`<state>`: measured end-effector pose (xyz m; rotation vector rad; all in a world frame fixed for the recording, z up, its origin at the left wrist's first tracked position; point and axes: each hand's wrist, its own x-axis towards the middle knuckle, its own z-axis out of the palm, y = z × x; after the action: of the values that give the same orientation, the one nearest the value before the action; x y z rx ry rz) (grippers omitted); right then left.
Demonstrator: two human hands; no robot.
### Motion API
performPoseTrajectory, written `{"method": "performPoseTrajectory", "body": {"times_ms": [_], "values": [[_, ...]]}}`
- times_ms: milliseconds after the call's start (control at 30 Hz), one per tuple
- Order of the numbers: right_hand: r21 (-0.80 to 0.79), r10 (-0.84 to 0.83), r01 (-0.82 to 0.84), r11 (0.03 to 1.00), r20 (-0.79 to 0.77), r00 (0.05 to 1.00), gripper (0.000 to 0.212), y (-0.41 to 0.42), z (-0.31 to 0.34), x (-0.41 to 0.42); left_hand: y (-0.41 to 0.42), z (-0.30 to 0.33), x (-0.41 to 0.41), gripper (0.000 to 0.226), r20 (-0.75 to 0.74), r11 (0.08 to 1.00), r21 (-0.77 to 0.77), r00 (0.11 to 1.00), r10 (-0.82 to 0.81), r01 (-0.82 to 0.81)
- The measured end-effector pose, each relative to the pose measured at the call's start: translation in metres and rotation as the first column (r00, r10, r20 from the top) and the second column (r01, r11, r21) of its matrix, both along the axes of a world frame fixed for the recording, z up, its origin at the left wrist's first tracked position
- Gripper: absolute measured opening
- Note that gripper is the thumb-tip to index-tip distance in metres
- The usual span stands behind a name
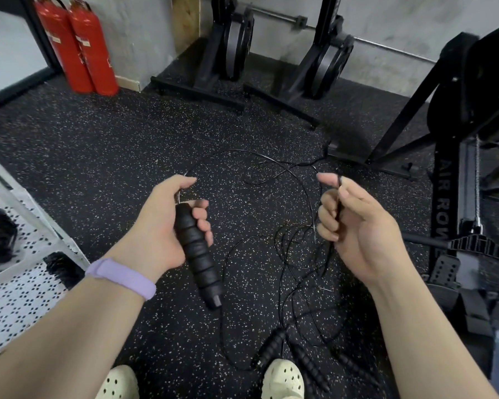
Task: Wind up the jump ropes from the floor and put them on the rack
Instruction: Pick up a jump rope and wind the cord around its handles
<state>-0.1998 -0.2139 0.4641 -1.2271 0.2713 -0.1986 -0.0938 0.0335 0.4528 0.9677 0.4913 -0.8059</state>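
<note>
left hand (167, 223) grip: curled round black ribbed handle (198, 256), long axis slanting, butt toward viewer | right hand (355, 223) grip: pinching thin black cord (340, 203) | remaining rope (294, 254) tangled on floor (98, 156) between and below both hands

"AIR ROW…" in grey letters, cut off, on black rowing machine (444, 203) upright.

Rope tangle (294, 254) underfoot; rower (467, 168) crowds right.
</note>
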Motion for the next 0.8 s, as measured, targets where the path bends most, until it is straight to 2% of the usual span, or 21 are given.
{"method": "performPoseTrajectory", "body": {"times_ms": [67, 167, 267, 333, 400, 467, 500, 533, 600, 633, 667, 700, 800], "values": [[-0.044, 0.068, -0.069, 0.997, -0.021, 0.997, 0.032, 0.004, -0.004, 0.001, -0.007, 0.004, -0.008, 0.034, 0.040, 0.992, -0.058, 0.994, -0.106, 0.108], [-0.185, 0.250, -0.266, 0.946, -0.107, 0.962, 0.023, 0.016, -0.008, 0.003, -0.019, 0.005, -0.023, 0.045, 0.180, 0.960, 0.053, 0.943, -0.281, 0.276], [-0.395, 0.471, -0.539, 0.744, -0.262, 0.842, 0.016, 0.035, -0.008, 0.000, -0.031, -0.002, -0.035, 0.042, 0.238, 0.928, 0.164, 0.900, -0.366, 0.335], [-0.421, 0.542, -0.651, 0.632, -0.359, 0.759, 0.014, 0.048, -0.010, -0.002, -0.033, -0.007, -0.036, 0.032, 0.248, 0.915, 0.195, 0.885, -0.393, 0.352], [-0.414, 0.547, -0.698, 0.584, -0.434, 0.715, 0.012, 0.056, -0.012, -0.003, -0.030, -0.008, -0.033, 0.022, 0.273, 0.896, 0.243, 0.860, -0.431, 0.371], [-0.412, 0.528, -0.722, 0.555, -0.496, 0.689, 0.015, 0.051, -0.007, -0.004, -0.026, -0.005, -0.030, 0.017, 0.363, 0.896, 0.293, 0.828, -0.427, 0.334], [-0.419, 0.478, -0.700, 0.579, -0.520, 0.707, 0.018, 0.043, -0.004, -0.005, -0.023, -0.002, -0.029, 0.015, 0.426, 0.902, 0.309, 0.803, -0.416, 0.302], [-0.446, 0.365, -0.618, 0.647, -0.530, 0.765, 0.021, 0.030, -0.002, -0.005, -0.020, 0.002, -0.028, 0.018, 0.486, 0.905, 0.320, 0.771, -0.412, 0.281], [-0.536, -0.010, -0.274, 0.799, -0.467, 0.884, 0.028, -0.004, -0.003, -0.007, -0.011, 0.010, -0.026, 0.027, 0.572, 0.904, 0.318, 0.702, -0.425, 0.288], [-0.579, -0.165, -0.132, 0.804, -0.431, 0.887, 0.032, -0.019, -0.008, -0.009, -0.006, 0.014, -0.024, 0.028, 0.599, 0.905, 0.292, 0.679, -0.425, 0.309], [-0.620, -0.240, -0.090, 0.779, -0.428, 0.871, 0.037, -0.027, -0.013, -0.010, -0.001, 0.016, -0.022, 0.027, 0.616, 0.909, 0.250, 0.670, -0.415, 0.333], [-0.645, -0.245, -0.131, 0.753, -0.459, 0.854, 0.047, -0.030, -0.021, -0.009, 0.004, 0.018, -0.020, 0.027, 0.629, 0.912, 0.194, 0.668, -0.398, 0.361], [-0.587, -0.049, -0.361, 0.724, -0.567, 0.822, 0.084, -0.012, -0.051, -0.005, 0.016, 0.020, -0.014, 0.042, 0.690, 0.886, 0.047, 0.626, -0.363, 0.462]]}}
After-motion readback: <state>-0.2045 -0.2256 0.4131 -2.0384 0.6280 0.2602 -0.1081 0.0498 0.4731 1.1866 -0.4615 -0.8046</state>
